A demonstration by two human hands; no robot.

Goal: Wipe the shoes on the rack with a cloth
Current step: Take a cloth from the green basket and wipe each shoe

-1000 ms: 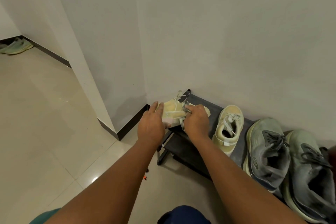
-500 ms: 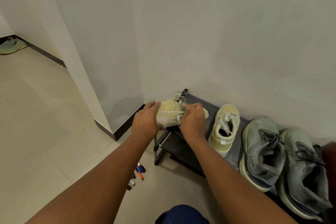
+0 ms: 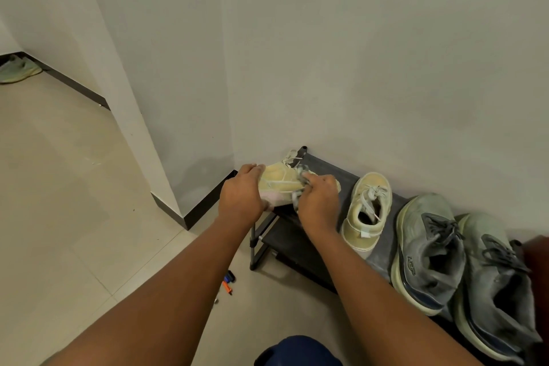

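Yellow shoe held over the rack's left end

Left hand (image 3: 241, 198) fingers grip the yellow shoe (image 3: 280, 181); right hand (image 3: 319, 200) fingers pinch a grey cloth (image 3: 298, 197) against it, above the rack (image 3: 332, 171).

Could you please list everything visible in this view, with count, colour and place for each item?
Yellow shoe in hand: one, pale yellow, at the rack's left end.
Yellow shoe on rack: one, pale yellow, top shelf.
Grey shoes: two, grey, top shelf, right of the yellow one.
Cloth: one, greyish, under the right hand.
Rack: one, dark, against the wall.
Markers: a few, orange and blue, floor beside the rack.
Green shoe: one, far left floor.
Left hand: grips the held shoe.
Right hand: holds the cloth against it.
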